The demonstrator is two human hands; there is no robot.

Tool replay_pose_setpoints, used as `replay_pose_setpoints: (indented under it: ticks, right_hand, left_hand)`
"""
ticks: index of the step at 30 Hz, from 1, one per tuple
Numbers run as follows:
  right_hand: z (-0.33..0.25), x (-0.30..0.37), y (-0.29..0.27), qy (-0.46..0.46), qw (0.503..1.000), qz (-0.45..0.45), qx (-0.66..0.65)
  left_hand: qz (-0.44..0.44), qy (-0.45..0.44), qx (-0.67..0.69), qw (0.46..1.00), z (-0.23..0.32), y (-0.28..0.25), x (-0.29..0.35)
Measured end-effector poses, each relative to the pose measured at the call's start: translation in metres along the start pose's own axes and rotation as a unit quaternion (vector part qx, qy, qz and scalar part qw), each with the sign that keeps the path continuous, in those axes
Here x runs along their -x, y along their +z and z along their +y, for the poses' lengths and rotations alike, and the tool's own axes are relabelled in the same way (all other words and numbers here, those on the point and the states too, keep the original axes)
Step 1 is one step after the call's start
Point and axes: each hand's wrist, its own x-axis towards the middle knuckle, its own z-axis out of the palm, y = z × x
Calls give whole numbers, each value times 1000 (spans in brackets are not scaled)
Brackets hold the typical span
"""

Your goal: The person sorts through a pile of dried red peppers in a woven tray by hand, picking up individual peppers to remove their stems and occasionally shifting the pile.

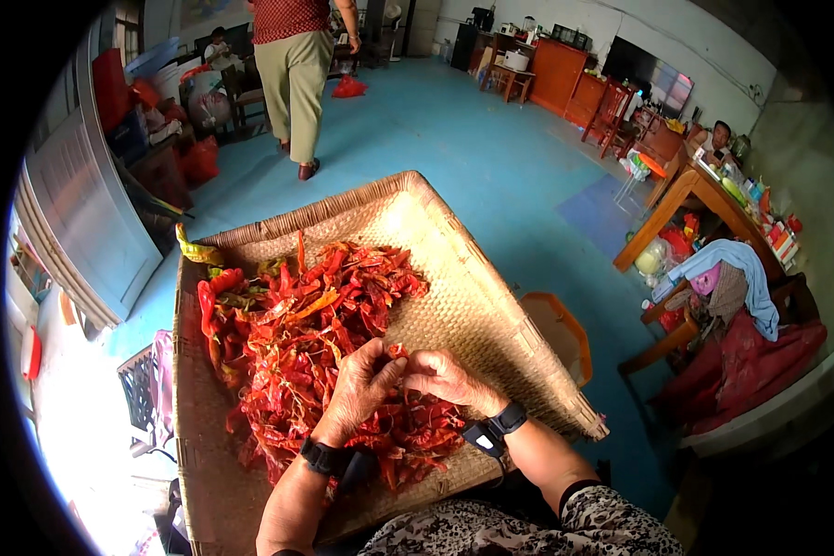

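A large woven basket tray (473,269) spreads out in front of me, with a heap of dried red chili peppers (296,315) over its left and middle part. Above the near right side of the heap my two hands meet. My left hand (361,380) is closed, thumb against the fingers, on a small red dried chili pepper (397,351). Pinched at the same chili, my right hand (440,378) comes in from the right with its fingertips together. Most of that chili is hidden by the fingers. Both wrists wear black straps.
A yellow-green chili (197,248) lies over the tray's far left corner. Beyond the tray a person (295,83) stands on the blue floor. An orange-rimmed basin (561,334) sits right of the tray. A cluttered wooden table (663,218) and a chair piled with clothes (732,306) stand further right.
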Motion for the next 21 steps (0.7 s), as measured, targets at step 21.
replay_pose_setpoints:
  ticks: [21]
  right_hand:
    - [11, 9, -38, 84, 958, 167, -219]
  left_hand:
    - [-141, 189, -496, 836, -11, 29, 36]
